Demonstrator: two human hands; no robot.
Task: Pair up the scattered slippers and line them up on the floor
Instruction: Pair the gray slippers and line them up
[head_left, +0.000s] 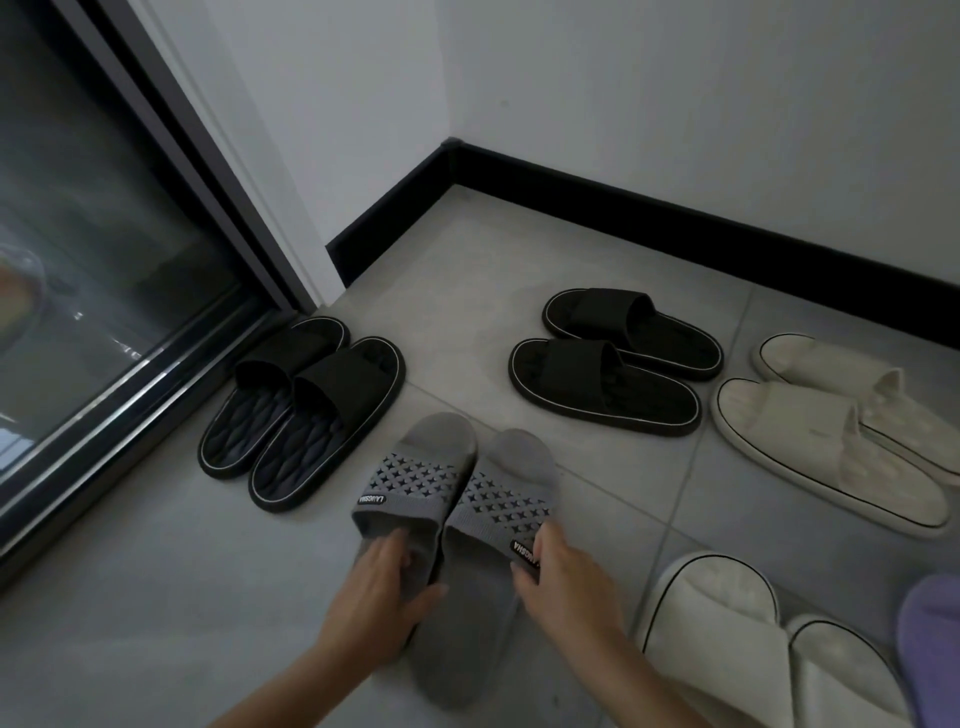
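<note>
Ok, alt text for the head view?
The left hand grips the left grey slipper and the right hand the right grey slipper, side by side on the floor. One black pair, another black pair and cream slippers lie nearby.

Five pairs noted. The grey pair (415, 483), star-cut straps, side by side and touching, toes toward the floor's far edge. One black pair (337, 389) along the left edge. The second black pair (571, 369) near the far edge. The beige pair (810, 426) at the right edge. The cream pair (717, 613) toward the near right corner.
</note>
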